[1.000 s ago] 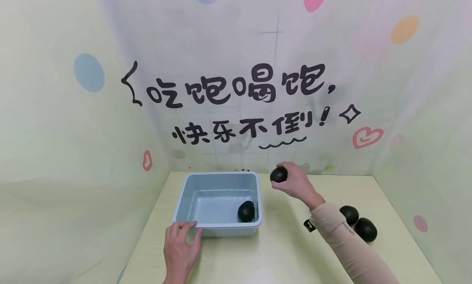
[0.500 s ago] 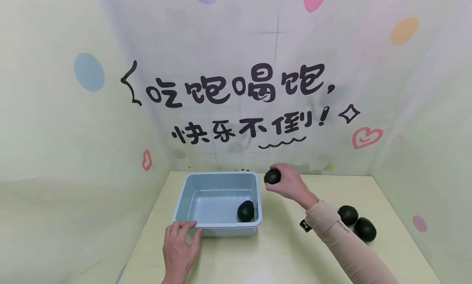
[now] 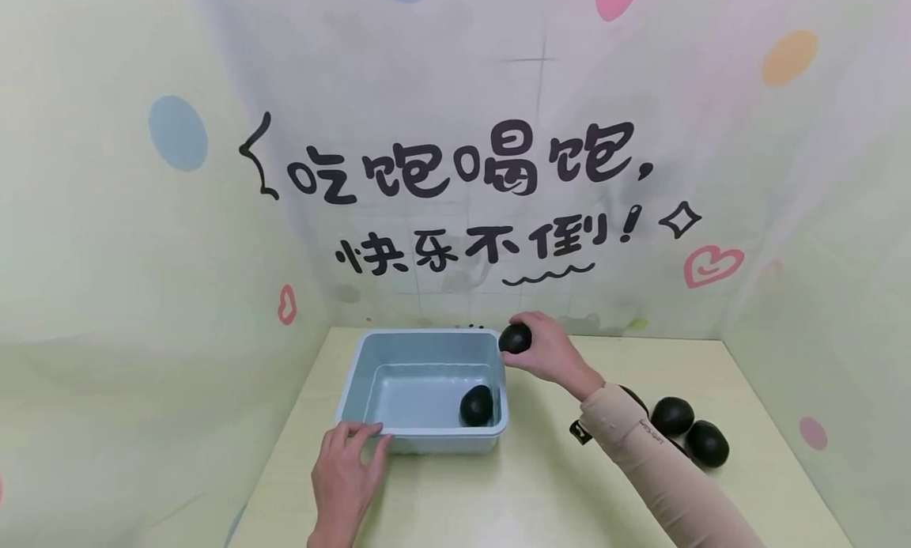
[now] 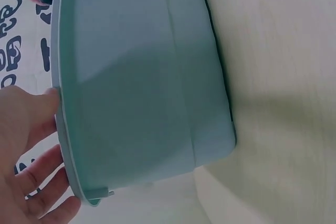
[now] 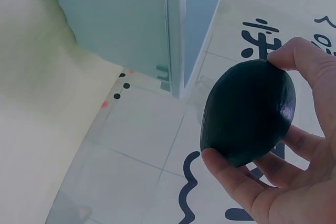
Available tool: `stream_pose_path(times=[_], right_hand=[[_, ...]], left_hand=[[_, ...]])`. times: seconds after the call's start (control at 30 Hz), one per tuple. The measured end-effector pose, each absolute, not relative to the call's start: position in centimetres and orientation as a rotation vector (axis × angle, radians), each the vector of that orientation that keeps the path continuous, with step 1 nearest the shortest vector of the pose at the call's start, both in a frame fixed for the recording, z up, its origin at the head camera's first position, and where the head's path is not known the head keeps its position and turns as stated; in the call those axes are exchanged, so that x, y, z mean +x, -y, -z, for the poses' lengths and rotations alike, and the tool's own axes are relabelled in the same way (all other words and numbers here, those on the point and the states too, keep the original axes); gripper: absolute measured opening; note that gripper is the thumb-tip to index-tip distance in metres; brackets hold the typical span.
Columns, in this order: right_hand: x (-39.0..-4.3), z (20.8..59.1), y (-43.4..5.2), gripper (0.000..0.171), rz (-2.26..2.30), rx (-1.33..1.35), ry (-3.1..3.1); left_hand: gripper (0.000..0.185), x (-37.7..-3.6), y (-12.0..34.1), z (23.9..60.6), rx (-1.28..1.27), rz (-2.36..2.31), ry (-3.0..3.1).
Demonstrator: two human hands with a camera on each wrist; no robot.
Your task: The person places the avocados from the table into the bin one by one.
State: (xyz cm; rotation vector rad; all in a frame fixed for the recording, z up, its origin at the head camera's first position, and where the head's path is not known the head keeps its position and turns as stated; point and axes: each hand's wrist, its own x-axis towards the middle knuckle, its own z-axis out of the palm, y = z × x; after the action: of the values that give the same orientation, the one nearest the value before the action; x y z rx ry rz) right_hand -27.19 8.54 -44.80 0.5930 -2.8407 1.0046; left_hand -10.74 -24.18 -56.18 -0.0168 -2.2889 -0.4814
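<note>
My right hand (image 3: 548,350) grips a dark avocado (image 3: 515,338) between curled thumb and fingers, raised at the back right corner of a pale blue plastic basin (image 3: 436,432). In the right wrist view, the avocado (image 5: 247,111) is held by thumb and fingertips, apart from the basin wall (image 5: 115,19). Another avocado (image 3: 477,406) lies inside the basin, by its right wall. My left hand (image 3: 345,473) holds the front left part of the basin's rim. In the left wrist view, the fingers (image 4: 42,171) lie along that rim.
Two more avocados (image 3: 672,416) (image 3: 708,444) lie on the light tabletop (image 3: 527,485) at right, behind the right sleeve (image 3: 662,461). A small black tag (image 3: 580,432) shows beside the sleeve. A printed cloth backdrop (image 3: 463,295) encloses the back and sides.
My right hand has carried the avocado leftward, from well right of the basin to its back right corner. The left hand stays on the rim, and the basin stands where it was.
</note>
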Motion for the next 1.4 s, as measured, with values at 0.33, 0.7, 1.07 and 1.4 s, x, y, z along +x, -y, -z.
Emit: stream_pose_path(times=[0.33, 0.7, 1.07, 1.4], right_hand=[[-27.2, 44.4, -7.4, 0.058, -1.016, 0.636, 2.826], [-27.5, 44.5, -6.8, 0.059, -1.031, 0.631, 2.831], [-27.3, 44.4, -6.1, 0.056, -1.035, 0.707, 2.827], [-27.4, 44.7, -5.2, 0.059, -0.971, 0.765, 2.874]], left_hand=[[0.026, -10.8, 24.1, 55.9, -0.031, 0.44, 2.277], [0.014, -11.2, 23.9, 55.6, -0.013, 0.465, 2.297], [0.021, -11.0, 23.7, 54.9, 0.021, 0.499, 2.374], [0.023, -10.9, 23.6, 54.7, 0.065, 0.529, 2.409]])
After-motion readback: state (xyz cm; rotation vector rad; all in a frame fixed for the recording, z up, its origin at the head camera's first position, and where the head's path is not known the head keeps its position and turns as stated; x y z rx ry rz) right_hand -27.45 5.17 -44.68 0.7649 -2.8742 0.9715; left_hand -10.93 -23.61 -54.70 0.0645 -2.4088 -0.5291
